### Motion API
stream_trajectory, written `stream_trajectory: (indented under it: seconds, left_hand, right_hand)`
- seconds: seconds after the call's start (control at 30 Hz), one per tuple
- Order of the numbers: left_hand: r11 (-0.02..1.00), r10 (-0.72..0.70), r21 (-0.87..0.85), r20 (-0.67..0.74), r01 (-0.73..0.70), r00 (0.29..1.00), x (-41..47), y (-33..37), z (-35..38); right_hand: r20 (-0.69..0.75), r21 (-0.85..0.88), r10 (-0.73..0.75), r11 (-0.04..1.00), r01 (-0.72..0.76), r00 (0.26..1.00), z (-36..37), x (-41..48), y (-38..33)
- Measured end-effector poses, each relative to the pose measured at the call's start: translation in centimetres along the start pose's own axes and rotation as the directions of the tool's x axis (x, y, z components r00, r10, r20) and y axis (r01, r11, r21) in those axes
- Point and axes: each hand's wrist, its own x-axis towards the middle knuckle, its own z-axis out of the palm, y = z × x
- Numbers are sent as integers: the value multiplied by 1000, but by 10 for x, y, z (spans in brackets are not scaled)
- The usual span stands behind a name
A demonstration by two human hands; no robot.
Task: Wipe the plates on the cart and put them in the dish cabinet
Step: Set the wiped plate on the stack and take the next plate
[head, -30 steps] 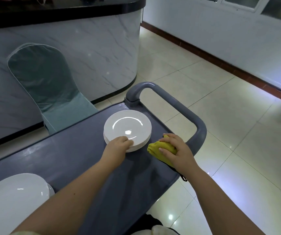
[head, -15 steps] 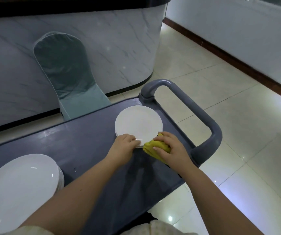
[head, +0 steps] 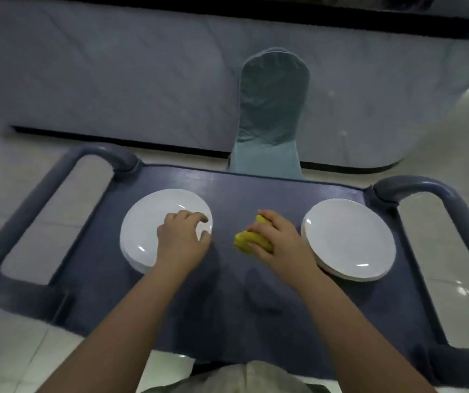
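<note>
A grey marble-look counter [head: 114, 80] fills twelve o'clock. The blue-grey plastic cart [head: 241, 194] (a teal fabric-covered chair [head: 273, 109] behind it) carries a nine-o'clock stack of white round plates [head: 148, 222] and a three-o'clock stack [head: 352, 239]. The left hand [head: 180, 242] curls on the former's rim, grip unclear; the right hand [head: 278, 242], hiding the latter's edge, clutches a yellow cloth [head: 248, 241].

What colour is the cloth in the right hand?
Yellow. The head view shows the cloth in the right hand.

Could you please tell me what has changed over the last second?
The left hand left the right stack and crossed to the left stack, fingers curled on its rim. The right hand slid the cloth toward the middle of the cart. It still grips the cloth; both stacks stayed put.
</note>
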Motion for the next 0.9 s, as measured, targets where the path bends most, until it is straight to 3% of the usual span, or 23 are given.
stream_trajectory:
  seconds: [0.13, 0.27, 0.43, 0.5, 0.63, 0.8, 0.9]
  left_hand:
    - [943, -326, -104, -79, 317, 942, -39, -48, -21]
    - [823, -544, -286, -144, 492, 827, -78, -74, -25]
    - [554, -729, -439, 154, 707, 667, -84, -77, -13]
    - [441, -753, -538, 215, 718, 622, -74, -70, -13]
    - [388, -781, -584, 203, 713, 591, -59, -64, -10]
    - [148, -798, -722, 316, 676, 512, -60, -65, -6]
    - [90, -825, -786, 286, 612, 488, -67, -71, -10]
  right_hand:
    - [115, -111, -240, 961, 253, 964, 39, 22, -17]
    - [201, -119, -337, 924, 365, 920, 64, 28, -26]
    - [262, -121, -375, 902, 416, 889, 78, 29, -29]
    - [285, -135, -399, 884, 448, 872, 81, 30, -28]
    - [293, -116, -428, 872, 476, 855, 82, 27, -25]
    - [312, -78, -415, 885, 458, 855, 79, 24, -18]
    - [302, -76, -404, 893, 444, 863, 74, 26, -16]
